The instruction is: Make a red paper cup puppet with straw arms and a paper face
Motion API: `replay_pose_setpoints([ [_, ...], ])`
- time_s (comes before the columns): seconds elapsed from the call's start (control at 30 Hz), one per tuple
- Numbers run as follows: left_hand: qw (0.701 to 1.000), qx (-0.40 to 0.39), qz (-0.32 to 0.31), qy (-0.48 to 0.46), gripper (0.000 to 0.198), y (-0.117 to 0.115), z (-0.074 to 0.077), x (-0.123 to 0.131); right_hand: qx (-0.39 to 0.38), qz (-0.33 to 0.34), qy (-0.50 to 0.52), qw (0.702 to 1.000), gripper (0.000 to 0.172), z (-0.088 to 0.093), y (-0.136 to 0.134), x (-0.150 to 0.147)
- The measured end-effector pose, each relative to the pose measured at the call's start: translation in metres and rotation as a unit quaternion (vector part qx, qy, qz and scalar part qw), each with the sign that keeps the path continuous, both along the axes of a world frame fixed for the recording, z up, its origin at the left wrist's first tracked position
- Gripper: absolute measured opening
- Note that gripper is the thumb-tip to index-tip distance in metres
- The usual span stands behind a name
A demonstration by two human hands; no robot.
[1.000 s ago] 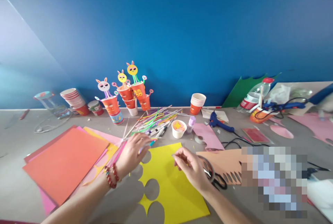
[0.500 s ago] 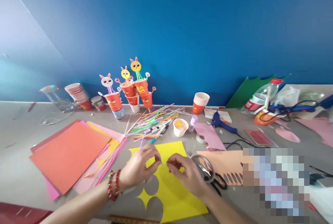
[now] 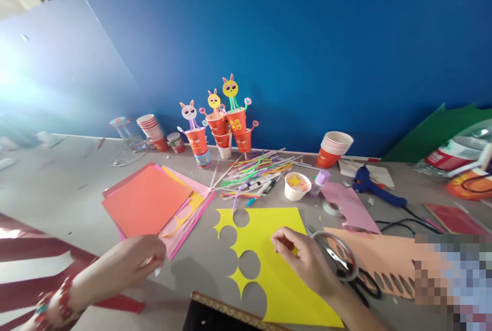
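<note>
My left hand point(image 3: 132, 262), with red bead bracelets at the wrist, is over the table just in front of the orange-red paper sheets point(image 3: 148, 198). Its fingers are pinched on a small whitish bit too small to make out. Above the yellow paper point(image 3: 284, 280), which has round cut-outs along its left side, my right hand point(image 3: 294, 249) hovers with fingers curled together; whatever it may hold is hidden. Scissors point(image 3: 338, 259) and a roll of tape point(image 3: 351, 249) lie right beside that hand.
Red cups with rabbit faces point(image 3: 196, 141) stand at the back beside pipe cleaners point(image 3: 261, 167). A white cup point(image 3: 296, 187) of paper pieces, a blue glue gun point(image 3: 376, 187) and stacked cups point(image 3: 334, 147) are farther right. A dark object with a patterned edge point(image 3: 230, 310) is at the front.
My left hand has moved left and down, away from my right hand and the yellow paper. The view has turned left, so the table's objects appear farther right.
</note>
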State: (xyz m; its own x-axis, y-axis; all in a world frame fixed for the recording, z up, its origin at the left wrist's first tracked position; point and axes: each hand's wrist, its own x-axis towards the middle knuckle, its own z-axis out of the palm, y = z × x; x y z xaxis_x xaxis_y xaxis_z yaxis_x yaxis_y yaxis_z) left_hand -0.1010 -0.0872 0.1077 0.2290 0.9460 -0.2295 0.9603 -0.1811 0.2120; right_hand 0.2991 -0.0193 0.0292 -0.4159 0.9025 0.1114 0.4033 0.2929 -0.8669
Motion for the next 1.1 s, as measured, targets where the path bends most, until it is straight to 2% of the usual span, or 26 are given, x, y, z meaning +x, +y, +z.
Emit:
replay_pose_setpoints([
  [0.1, 0.996, -0.084, 0.023, -0.017, 0.014, 0.007, 0.002, -0.001, -0.001, 0.0, -0.001, 1.0, 0.026, -0.001, 0.001, 0.0],
  [0.2, 0.991, -0.128, 0.021, -0.039, 0.012, 0.012, 0.003, 0.0, -0.001, -0.007, -0.002, 1.0, 0.026, -0.002, 0.002, 0.002],
  [0.27, 0.991, -0.125, 0.021, -0.045, 0.014, 0.015, 0.001, 0.001, 0.0, -0.015, 0.0, 1.0, 0.026, -0.003, 0.003, 0.003],
  [0.4, 0.996, -0.051, 0.029, -0.062, 0.027, 0.026, -0.008, 0.012, 0.005, -0.014, 0.0, 1.0, 0.024, -0.002, 0.002, 0.003],
  [0.47, 0.995, -0.016, -0.003, -0.097, 0.028, 0.033, -0.014, 0.025, 0.013, -0.013, -0.003, 1.0, 0.023, -0.002, 0.001, 0.001],
  [0.57, 0.984, 0.044, -0.091, -0.148, 0.022, 0.042, -0.025, 0.055, 0.034, -0.012, -0.018, 0.999, 0.022, -0.001, 0.0, -0.001],
  [0.67, 0.971, 0.09, -0.168, -0.147, 0.025, 0.052, -0.034, 0.09, 0.053, -0.008, -0.043, 0.998, 0.02, -0.001, 0.0, -0.001],
  [0.73, 0.967, 0.08, -0.204, -0.13, 0.034, 0.061, -0.04, 0.112, 0.063, -0.009, -0.056, 0.996, 0.019, -0.001, 0.0, -0.001],
  [0.87, 0.961, 0.069, -0.246, -0.11, 0.071, 0.082, -0.055, 0.149, 0.074, -0.011, -0.072, 0.995, 0.018, 0.001, 0.0, -0.001],
  [1.0, 0.962, 0.06, -0.25, -0.094, 0.072, 0.103, -0.067, 0.172, 0.074, -0.003, -0.092, 0.993, 0.016, 0.002, 0.0, -0.002],
  [1.1, 0.963, 0.049, -0.251, -0.09, 0.082, 0.115, -0.069, 0.181, 0.085, -0.008, -0.1, 0.991, 0.014, 0.003, -0.001, -0.003],
])
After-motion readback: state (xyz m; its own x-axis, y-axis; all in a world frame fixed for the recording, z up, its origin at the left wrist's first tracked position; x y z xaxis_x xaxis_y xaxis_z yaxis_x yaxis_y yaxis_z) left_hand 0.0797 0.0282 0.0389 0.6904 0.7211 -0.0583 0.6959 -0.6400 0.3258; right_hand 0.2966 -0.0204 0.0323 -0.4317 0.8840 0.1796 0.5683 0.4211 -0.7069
